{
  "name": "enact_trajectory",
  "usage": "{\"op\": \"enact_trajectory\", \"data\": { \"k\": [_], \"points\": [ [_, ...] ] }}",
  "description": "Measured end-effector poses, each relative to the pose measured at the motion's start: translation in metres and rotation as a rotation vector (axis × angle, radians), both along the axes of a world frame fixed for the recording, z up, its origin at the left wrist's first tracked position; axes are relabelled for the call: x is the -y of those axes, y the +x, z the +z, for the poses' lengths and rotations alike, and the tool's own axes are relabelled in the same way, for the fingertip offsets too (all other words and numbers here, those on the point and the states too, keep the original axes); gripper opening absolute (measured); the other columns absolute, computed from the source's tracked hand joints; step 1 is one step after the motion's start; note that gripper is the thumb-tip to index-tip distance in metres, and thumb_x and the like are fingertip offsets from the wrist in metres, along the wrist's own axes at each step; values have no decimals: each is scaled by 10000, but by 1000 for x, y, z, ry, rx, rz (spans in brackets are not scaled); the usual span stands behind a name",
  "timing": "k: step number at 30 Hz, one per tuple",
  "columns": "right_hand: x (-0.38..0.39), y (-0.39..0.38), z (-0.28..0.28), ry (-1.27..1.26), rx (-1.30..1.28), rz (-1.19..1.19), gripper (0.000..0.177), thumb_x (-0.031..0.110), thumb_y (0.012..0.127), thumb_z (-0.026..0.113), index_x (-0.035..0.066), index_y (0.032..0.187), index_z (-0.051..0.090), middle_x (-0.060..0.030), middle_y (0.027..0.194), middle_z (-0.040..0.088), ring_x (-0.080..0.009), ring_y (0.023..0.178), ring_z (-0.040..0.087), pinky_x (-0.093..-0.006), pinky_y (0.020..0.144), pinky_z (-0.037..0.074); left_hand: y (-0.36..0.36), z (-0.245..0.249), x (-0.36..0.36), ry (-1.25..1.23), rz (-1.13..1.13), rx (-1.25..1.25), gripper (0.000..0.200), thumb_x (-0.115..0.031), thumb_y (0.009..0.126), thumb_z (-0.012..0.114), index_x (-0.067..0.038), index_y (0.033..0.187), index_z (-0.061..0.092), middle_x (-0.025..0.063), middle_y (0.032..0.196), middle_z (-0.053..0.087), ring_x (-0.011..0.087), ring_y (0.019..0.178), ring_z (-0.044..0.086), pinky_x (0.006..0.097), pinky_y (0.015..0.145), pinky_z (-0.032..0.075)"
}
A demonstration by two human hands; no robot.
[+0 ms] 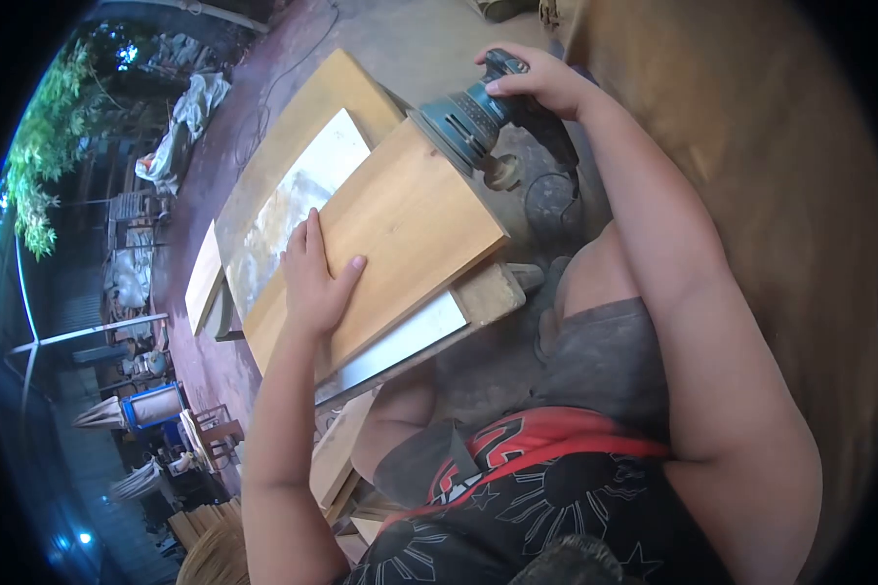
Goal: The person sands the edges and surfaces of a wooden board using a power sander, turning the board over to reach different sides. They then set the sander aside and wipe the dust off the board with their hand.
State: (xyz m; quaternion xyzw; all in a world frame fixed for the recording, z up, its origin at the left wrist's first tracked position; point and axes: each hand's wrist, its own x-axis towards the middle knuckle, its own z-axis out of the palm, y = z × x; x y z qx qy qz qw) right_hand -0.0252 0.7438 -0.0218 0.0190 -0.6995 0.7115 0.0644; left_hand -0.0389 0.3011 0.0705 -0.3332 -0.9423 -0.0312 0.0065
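A flat wooden board [400, 229] lies at a slant over the work surface in the middle of the head view. On its near part rests my left hand [317, 283], thumb spread across the face and fingers extended to the board's left edge. My right hand [541, 83] is wrapped around the black grip of a teal power sander [468, 122]. The sander is tipped on its side, its round pad at the far end edge of the board. A dark hose or bag part hangs below the grip.
Beneath the board is a worktop with a whitish sheet [337, 156] and a larger wooden panel [337, 83]. Cut wood pieces [205, 278] stand at the left. A cord [268, 93] trails over the floor. My legs are close beside the worktop.
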Motion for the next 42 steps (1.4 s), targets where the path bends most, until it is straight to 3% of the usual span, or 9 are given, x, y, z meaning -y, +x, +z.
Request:
{"op": "enact_trajectory", "data": {
  "k": [6, 15, 21, 39, 42],
  "points": [
    [0, -7, -6, -115, 43, 55, 525, 230, 838, 793, 110, 1323, 632, -34, 1081, 642, -139, 989, 616, -291, 903, 499, -1, 1, -1, -10, 12, 6, 973, -479, 873, 691, 60, 1576, 288, 301, 1480, 422, 446, 1358, 403, 518, 1166, 280],
    [0, -9, -11, 53, -75, -38, 509, 246, 811, 812, 107, 1269, 638, -38, 1089, 645, -144, 1001, 610, -289, 910, 494, -1, 1, 0, 8, 9, 42, 973, -459, 867, 692, 56, 1582, 278, 300, 1485, 408, 447, 1355, 401, 514, 1167, 282],
    [-3, -13, -12, -128, -131, 49, 465, 216, 787, 762, 115, 1222, 632, -35, 1073, 631, -147, 1000, 592, -287, 898, 484, -1, 1, -2, -9, 4, 25, 971, -466, 869, 683, 65, 1577, 282, 296, 1471, 418, 448, 1346, 405, 511, 1162, 287],
    [-3, -14, -16, -89, -118, 43, 464, 255, 778, 765, 129, 1205, 635, -29, 1062, 616, -149, 988, 586, -293, 889, 491, 0, 2, -1, 2, -14, 19, 957, -459, 876, 679, 55, 1578, 281, 289, 1468, 422, 446, 1336, 413, 510, 1159, 291],
    [-5, -18, -20, -69, -103, 35, 492, 306, 777, 749, 125, 1222, 643, -69, 1069, 670, -197, 998, 639, -330, 891, 515, 0, 2, -1, -12, -4, 21, 955, -455, 877, 678, 57, 1578, 279, 289, 1471, 418, 445, 1340, 408, 508, 1160, 289]
  ]
}}
